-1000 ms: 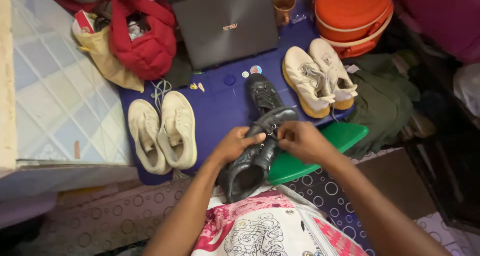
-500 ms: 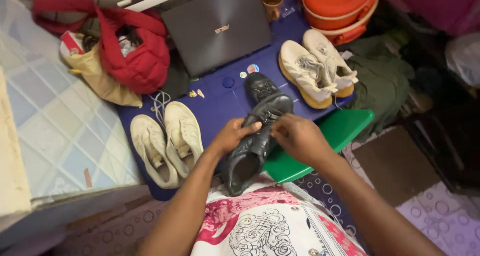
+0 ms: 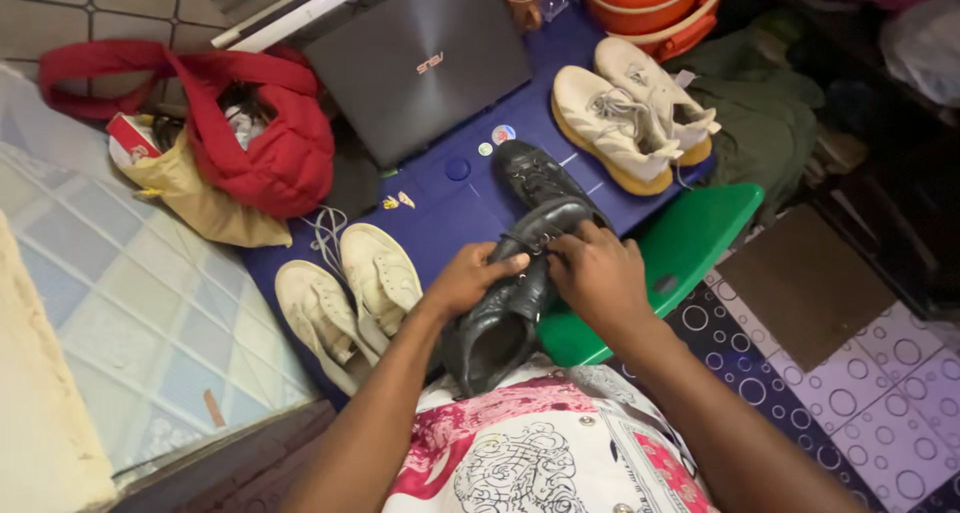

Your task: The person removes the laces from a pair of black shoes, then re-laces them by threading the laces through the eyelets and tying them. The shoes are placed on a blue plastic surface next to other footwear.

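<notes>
The left hand [image 3: 470, 278] and right hand [image 3: 595, 273] both grip one black leather shoe [image 3: 510, 303], held over the person's lap at the near edge of the blue worktop [image 3: 450, 208]. The left fingers [image 3: 508, 263] press on the shoe's upper near the lacing; the right fingers [image 3: 560, 258] pinch at the laces — exactly what they pinch is too small to tell. The shoe's opening faces the person, its toe pointing away. A second black shoe [image 3: 530, 173] lies just beyond on the worktop. To the left sits a pair of cream sneakers [image 3: 350, 293]; another cream pair [image 3: 630, 113] lies at the far right. A closed grey laptop [image 3: 420, 63] rests further back, beside a red bag [image 3: 270, 143]. A green plastic stool [image 3: 690, 243] lies under the right wrist.
</notes>
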